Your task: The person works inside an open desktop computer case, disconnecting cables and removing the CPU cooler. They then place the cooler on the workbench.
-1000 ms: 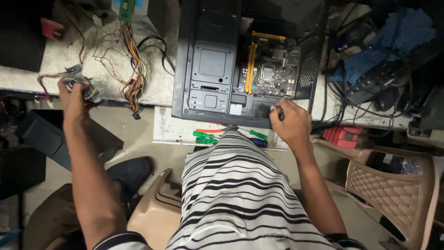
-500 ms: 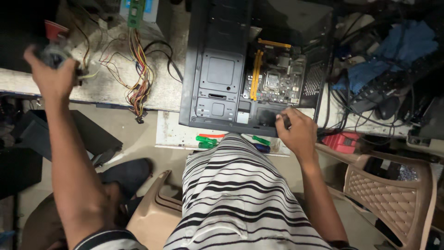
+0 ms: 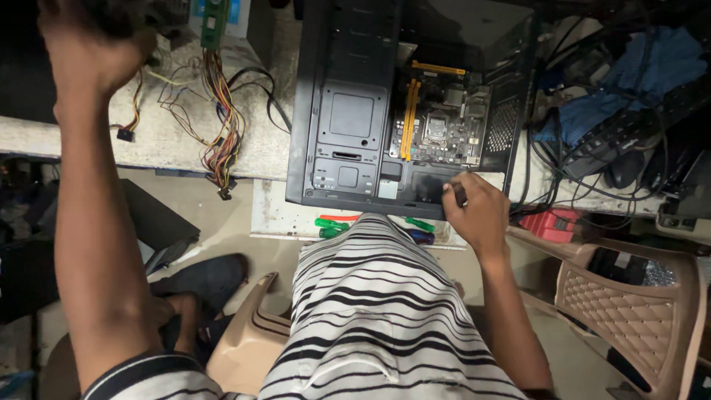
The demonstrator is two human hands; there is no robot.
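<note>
An open black computer case (image 3: 348, 133) lies on the stone bench (image 3: 170, 141), its motherboard (image 3: 444, 126) exposed. My right hand (image 3: 481, 215) rests on the case's near edge, fingers curled around a small dark tool (image 3: 459, 194). My left hand (image 3: 89, 44) is raised at the top left and closed on a grey wired part (image 3: 159, 15), mostly cut off by the frame edge. A bundle of coloured wires (image 3: 222, 118) trails from it over the bench.
Green-handled screwdrivers (image 3: 329, 226) lie on a lower shelf by my striped shirt. A red box (image 3: 552, 222), a brown plastic chair (image 3: 629, 296), a blue cloth (image 3: 622, 96) and tangled black cables (image 3: 563, 163) crowd the right. A green circuit board (image 3: 212, 22) stands at the top.
My left hand has lifted up and away from the bench edge, pulling the wired part with it. My right hand has stayed at the case's near edge.
</note>
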